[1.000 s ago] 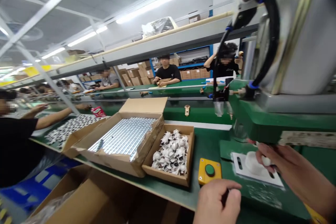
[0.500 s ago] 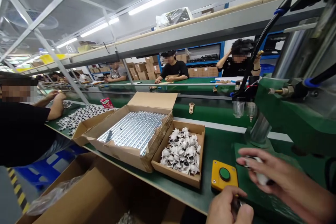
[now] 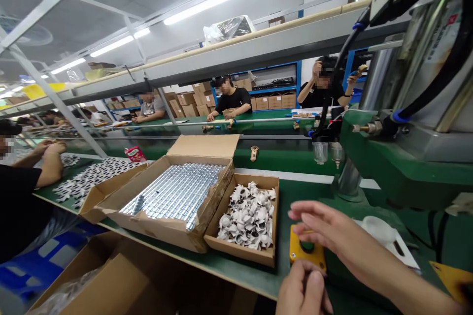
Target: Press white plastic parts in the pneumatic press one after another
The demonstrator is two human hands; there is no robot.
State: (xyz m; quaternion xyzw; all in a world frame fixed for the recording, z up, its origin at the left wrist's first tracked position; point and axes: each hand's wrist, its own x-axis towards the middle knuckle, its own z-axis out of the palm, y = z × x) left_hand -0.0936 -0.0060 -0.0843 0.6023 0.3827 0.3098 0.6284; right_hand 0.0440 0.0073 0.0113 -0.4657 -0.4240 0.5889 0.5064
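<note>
My right hand (image 3: 328, 231) reaches over the yellow button box (image 3: 293, 246), fingers stretched out and nothing visible in them. Partly beneath that hand is the box's green button (image 3: 306, 247). Just in front of the box, my left hand (image 3: 303, 290) is closed with the thumb against the curled fingers; what it holds, if anything, is hidden. Beyond my right forearm a white rounded part (image 3: 377, 230) rests on a white plate (image 3: 405, 255). Left of my hands, a shallow cardboard tray (image 3: 276, 226) holds a heap of white parts (image 3: 247, 216) with dark centres.
A green press (image 3: 406, 172) stands at the right. Left of the tray, a carton (image 3: 158, 234) holds rows of shiny metal cylinders (image 3: 177, 189). Many white pieces (image 3: 88, 177) lie farther left, near another person's arms (image 3: 51, 162). A brass-coloured plate (image 3: 254, 153) lies beyond the tray.
My right hand has moved left over the button box, and the white part it held is out of it. My left hand remains closed. The view has shifted right.
</note>
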